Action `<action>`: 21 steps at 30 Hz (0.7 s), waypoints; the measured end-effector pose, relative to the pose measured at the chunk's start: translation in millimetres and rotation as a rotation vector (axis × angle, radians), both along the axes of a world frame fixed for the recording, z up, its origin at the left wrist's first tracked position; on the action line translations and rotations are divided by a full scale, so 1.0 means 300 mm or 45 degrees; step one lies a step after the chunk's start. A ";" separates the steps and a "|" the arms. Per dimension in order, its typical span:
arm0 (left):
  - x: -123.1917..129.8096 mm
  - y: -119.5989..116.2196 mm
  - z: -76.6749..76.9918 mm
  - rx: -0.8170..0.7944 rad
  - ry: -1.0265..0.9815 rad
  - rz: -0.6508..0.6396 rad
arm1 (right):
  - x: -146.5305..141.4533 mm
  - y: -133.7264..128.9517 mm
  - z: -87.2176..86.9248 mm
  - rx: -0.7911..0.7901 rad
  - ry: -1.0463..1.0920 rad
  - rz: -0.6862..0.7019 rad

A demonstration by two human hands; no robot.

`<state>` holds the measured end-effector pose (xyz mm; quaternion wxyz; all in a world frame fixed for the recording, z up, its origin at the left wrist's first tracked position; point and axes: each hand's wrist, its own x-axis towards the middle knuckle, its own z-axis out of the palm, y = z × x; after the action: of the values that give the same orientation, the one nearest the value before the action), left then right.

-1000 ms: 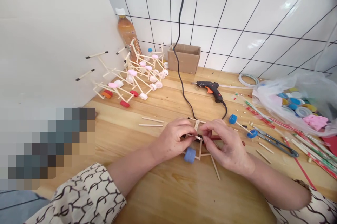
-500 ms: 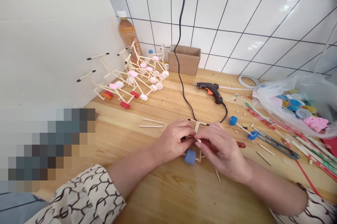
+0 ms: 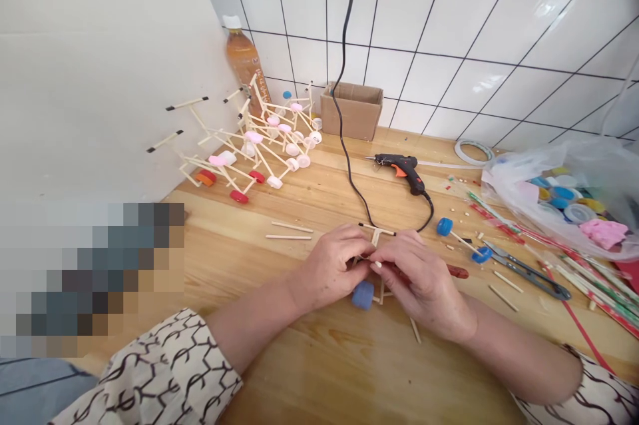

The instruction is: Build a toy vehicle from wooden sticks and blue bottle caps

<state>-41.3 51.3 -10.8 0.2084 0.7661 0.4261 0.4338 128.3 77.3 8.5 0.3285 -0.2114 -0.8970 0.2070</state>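
Observation:
Both my hands are close together over a small tricycle model [image 3: 377, 236] built of wooden sticks, with a black-tipped handlebar at its far end. My left hand [image 3: 332, 262] comes from the left, its thumb and fingers closed on the model's frame, much of which they hide. Between the thumb and fingers of my right hand [image 3: 424, 282] is a short wooden stick [image 3: 378, 265], its pale end showing against the left fingertips. Blue bottle caps [image 3: 363, 295] form a wheel just below the fingers. A reddish-brown handle [image 3: 458, 272] pokes out behind my right hand.
Finished stick models [image 3: 253, 138] stand at the left near a drink bottle [image 3: 243, 55] and cardboard box [image 3: 352, 112]. A glue gun [image 3: 407, 168] lies behind my hands. At right are a blue-capped axle [image 3: 464, 242], thread snips [image 3: 529, 272], loose sticks and a bag of caps [image 3: 509, 178].
The view has shifted slightly. Both hands stay at the same spot on the model, with the short stick still pinched and only small finger movement.

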 end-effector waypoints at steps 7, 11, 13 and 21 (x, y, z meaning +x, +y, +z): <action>-0.001 0.002 -0.001 0.048 -0.003 -0.021 | 0.008 0.000 0.017 -0.036 -0.002 0.007; -0.002 0.001 -0.002 0.025 -0.045 -0.023 | 0.027 0.008 0.046 -0.158 -0.007 -0.043; -0.002 0.001 -0.004 0.014 -0.047 -0.018 | 0.036 0.016 0.057 -0.222 0.013 -0.146; 0.002 0.001 -0.005 0.026 -0.061 -0.005 | 0.035 0.052 0.049 -0.350 0.096 -0.407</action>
<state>-40.6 51.6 -12.1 0.2117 0.7583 0.4152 0.4559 138.6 93.0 23.3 0.3585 -0.3858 -0.8025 0.2805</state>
